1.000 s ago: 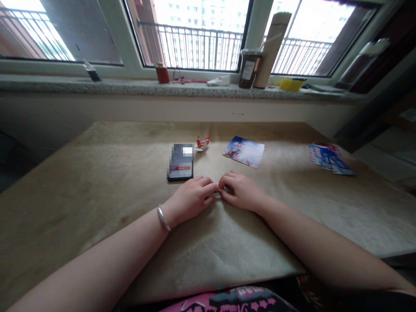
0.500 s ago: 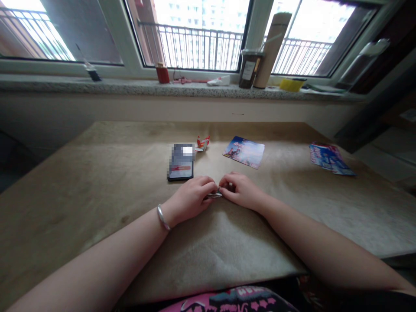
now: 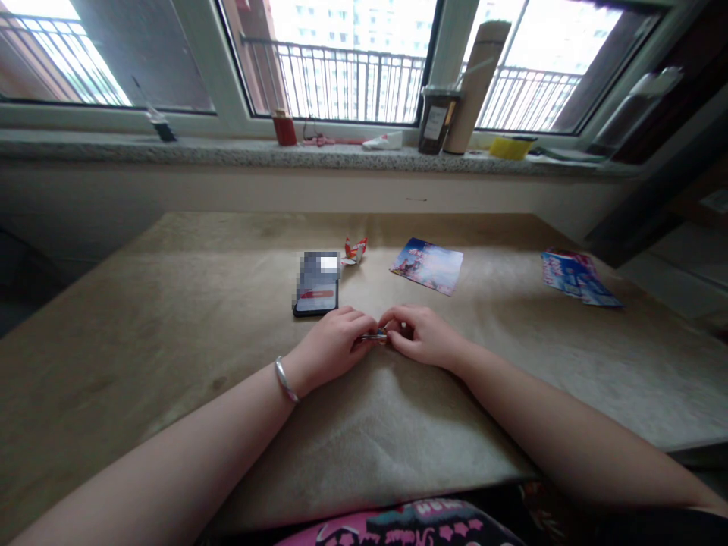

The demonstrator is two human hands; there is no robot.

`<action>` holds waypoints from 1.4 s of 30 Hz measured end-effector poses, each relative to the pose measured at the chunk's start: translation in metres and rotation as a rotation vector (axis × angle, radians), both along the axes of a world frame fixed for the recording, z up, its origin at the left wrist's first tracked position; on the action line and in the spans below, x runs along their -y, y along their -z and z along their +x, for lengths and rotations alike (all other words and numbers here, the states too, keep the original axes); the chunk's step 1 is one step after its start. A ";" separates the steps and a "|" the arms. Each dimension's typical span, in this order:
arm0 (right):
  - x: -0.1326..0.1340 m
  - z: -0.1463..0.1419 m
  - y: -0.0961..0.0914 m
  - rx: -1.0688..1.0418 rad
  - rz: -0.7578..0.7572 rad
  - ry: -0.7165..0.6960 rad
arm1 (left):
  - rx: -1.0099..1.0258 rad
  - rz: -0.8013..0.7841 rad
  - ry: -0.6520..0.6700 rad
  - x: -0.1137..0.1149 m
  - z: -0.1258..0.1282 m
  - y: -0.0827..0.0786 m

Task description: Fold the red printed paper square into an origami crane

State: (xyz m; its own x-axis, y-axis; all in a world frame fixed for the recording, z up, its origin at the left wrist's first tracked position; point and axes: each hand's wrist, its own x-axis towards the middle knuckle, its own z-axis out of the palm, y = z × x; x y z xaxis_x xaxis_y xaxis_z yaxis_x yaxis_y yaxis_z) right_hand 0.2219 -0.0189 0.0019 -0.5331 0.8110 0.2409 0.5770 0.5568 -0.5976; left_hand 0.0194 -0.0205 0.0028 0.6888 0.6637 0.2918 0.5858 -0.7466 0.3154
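My left hand (image 3: 338,341), with a silver bangle at the wrist, is closed on a small folded piece of paper (image 3: 380,334). Thumb and fingers of my right hand (image 3: 418,332) pinch the other end of it. Only a thin pale edge and a few coloured spots of this paper show between the fingertips; the rest is hidden. Just beyond my left hand lies a phone (image 3: 317,292) with a lit, partly blurred screen. Beside the phone stands a small red and white folded paper (image 3: 356,250). A blue and pink printed sheet (image 3: 429,265) lies flat beyond my right hand.
More printed sheets (image 3: 577,277) overlap on the right of the brown-covered table (image 3: 227,243). On the stone windowsill (image 3: 216,152) stand a red bottle (image 3: 284,129), a dark lidded container (image 3: 437,121), a tall tan cylinder (image 3: 478,87) and a yellow roll (image 3: 510,148).
My fingertips have shifted slightly around the small folded paper, and coloured spots now show where a pale edge was seen. Everything else on the table stays in place.
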 end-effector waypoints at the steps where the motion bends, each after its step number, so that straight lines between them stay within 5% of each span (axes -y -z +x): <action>1: 0.000 0.000 0.000 0.001 -0.005 0.000 | 0.005 -0.004 -0.002 0.000 0.000 0.001; 34: -0.002 -0.005 0.004 0.170 0.184 0.112 | 0.000 0.015 -0.102 -0.001 0.002 0.000; 42: 0.000 -0.006 0.004 0.129 0.105 0.141 | 0.060 0.011 -0.096 -0.002 0.002 0.001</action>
